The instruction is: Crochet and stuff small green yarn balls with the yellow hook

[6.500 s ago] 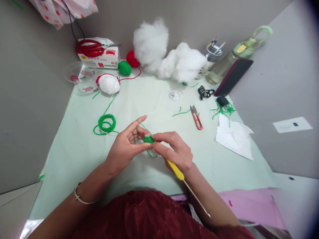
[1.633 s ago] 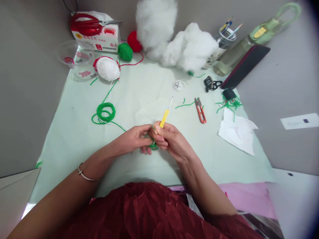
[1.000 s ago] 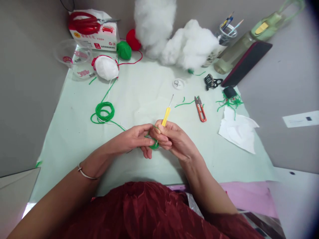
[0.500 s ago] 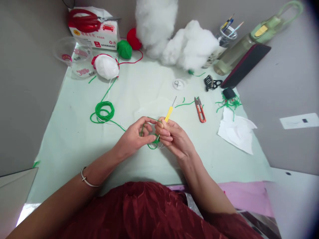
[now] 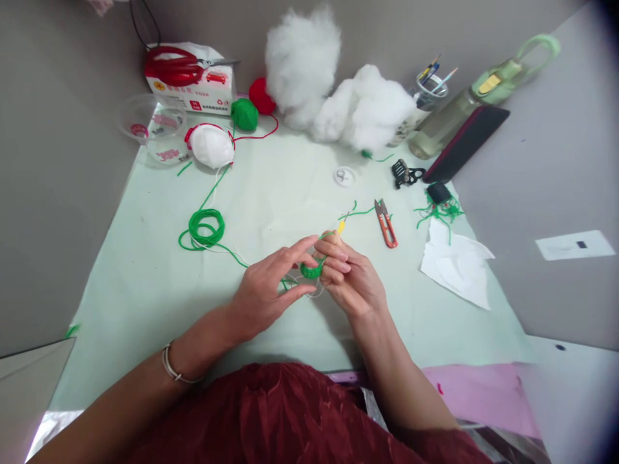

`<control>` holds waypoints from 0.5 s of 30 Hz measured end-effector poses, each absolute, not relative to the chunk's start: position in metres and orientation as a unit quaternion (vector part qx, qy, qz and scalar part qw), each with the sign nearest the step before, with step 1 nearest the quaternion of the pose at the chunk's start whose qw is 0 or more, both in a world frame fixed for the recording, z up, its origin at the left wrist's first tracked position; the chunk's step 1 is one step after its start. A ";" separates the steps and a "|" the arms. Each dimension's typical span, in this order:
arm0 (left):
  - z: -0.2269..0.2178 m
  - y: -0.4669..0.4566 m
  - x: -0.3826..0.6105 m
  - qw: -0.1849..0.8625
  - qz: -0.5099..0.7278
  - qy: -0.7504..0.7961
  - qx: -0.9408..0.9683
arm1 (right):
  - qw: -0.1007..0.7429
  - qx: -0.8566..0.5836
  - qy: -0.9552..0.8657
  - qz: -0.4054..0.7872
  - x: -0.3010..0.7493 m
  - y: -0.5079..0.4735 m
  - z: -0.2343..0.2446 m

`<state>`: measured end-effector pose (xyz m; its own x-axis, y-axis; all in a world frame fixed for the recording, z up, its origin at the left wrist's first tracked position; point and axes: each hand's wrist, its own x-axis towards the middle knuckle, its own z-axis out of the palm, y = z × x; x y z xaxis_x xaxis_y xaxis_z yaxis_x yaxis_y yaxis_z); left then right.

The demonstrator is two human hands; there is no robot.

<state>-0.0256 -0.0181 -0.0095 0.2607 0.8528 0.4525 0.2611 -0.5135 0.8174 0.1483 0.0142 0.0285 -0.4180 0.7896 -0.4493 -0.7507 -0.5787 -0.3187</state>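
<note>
My right hand point(image 5: 351, 274) is closed around a crochet hook; its yellow handle point(image 5: 341, 227) and thin metal shank poke out above the fingers. A small piece of green crochet work point(image 5: 311, 269) hangs at those same fingers, partly hidden by them. Beside it my left hand point(image 5: 271, 283) is open, thumb and fingers spread around the near side of the piece. Whether a left fingertip touches it I cannot tell. Green yarn runs from under the left hand to a loose coil of green yarn point(image 5: 207, 229). A thin white thread loops below the piece.
Orange thread snips point(image 5: 385, 223) lie to the right, near torn white paper point(image 5: 454, 264). Toward the back are white stuffing point(image 5: 365, 106), a green yarn ball point(image 5: 244, 115), a white stuffed piece point(image 5: 211, 147), red scissors point(image 5: 174, 66) on a box, and a green bottle point(image 5: 447, 122).
My left hand has opened and moved off the yarn and work. The hook has sunk lower into my right hand, and the green piece now sits at the right fingers. The view has tilted slightly.
</note>
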 end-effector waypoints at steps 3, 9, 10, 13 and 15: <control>-0.011 -0.018 -0.025 0.293 0.464 0.392 0.739 | 0.471 -0.290 -0.039 0.832 0.145 0.013 0.028; -0.008 -0.022 -0.022 0.411 0.460 0.448 0.647 | 0.479 -0.321 -0.161 0.801 0.142 0.013 0.026; -0.006 -0.023 -0.021 0.443 0.463 0.453 0.619 | 0.488 -0.330 -0.182 0.787 0.142 0.013 0.026; 0.001 -0.024 -0.019 0.531 0.486 0.443 0.535 | 0.509 -0.367 -0.229 0.744 0.140 0.009 0.027; 0.006 -0.022 -0.018 0.582 0.501 0.424 0.480 | 0.507 -0.397 -0.263 0.719 0.137 0.005 0.026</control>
